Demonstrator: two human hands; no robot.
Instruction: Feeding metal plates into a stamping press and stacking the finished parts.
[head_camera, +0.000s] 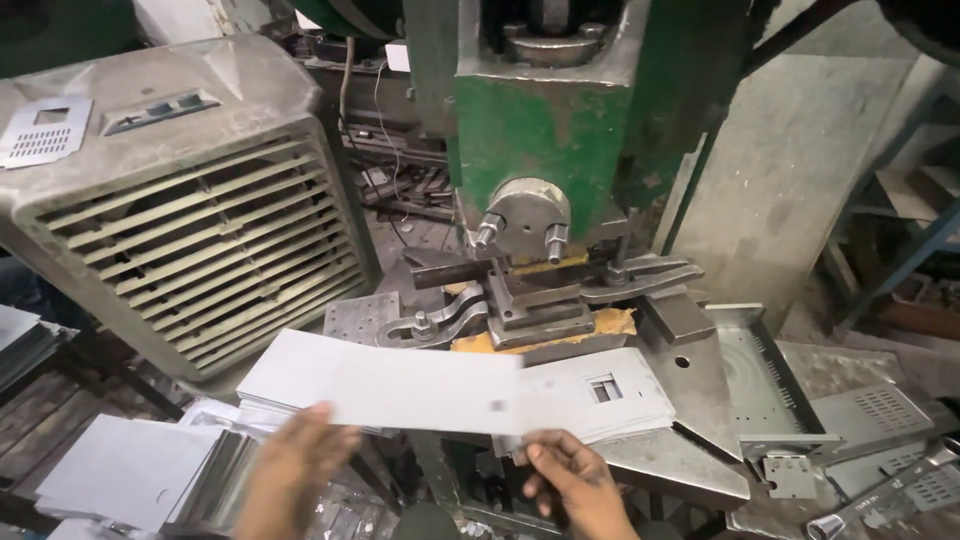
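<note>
Setting: workshop bench under a green press (560, 120), grey cooler (190, 200) at left.
Left hand (295, 470): fingers curled under a flat sheet blank (400, 385), lifting its edge.
Right hand (570, 480): pinches the same sheet's near edge, above a stack of punched plates (600, 395).
Risk: sharp edges may cut fingers; a loose grip could let the sheet slide toward the die (535, 300).

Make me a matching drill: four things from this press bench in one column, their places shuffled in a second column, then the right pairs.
1. blank sheet
2. punched plate
3. air cooler
4. wrench

A. far left, behind the stacks
B. bottom right corner
C. held by the left hand
D. on the press bed, above the right hand

Pairs: 1-C, 2-D, 3-A, 4-B
</note>
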